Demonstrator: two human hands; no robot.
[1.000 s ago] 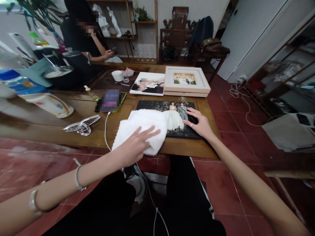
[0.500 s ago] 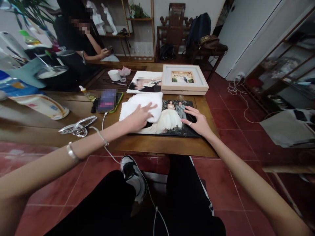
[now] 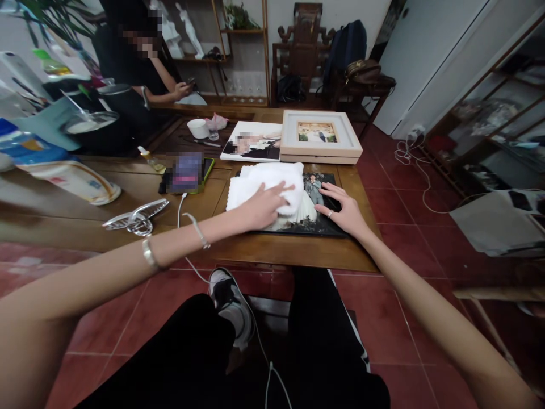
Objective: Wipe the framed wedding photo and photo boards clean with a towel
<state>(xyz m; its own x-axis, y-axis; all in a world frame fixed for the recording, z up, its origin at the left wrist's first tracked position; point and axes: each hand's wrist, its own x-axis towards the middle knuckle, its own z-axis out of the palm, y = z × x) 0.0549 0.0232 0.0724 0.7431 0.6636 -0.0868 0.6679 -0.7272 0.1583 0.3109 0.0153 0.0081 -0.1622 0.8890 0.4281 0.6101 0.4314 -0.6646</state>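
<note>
A dark wedding photo panel lies flat near the front edge of the wooden table. A white folded cloth covers its upper left part. My left hand presses flat on the cloth with fingers stretched out. On the panel's right side my right hand rests flat with fingers spread, a ring on one finger.
Behind the panel lie a white framed photo and another print. A phone on a cable, a silver hair clip, a small bottle and a cup are to the left. A person sits at the far left.
My left hand has slid the cloth from the panel's near left corner up and then right across the picture. My right hand has stayed in place on the right side.
</note>
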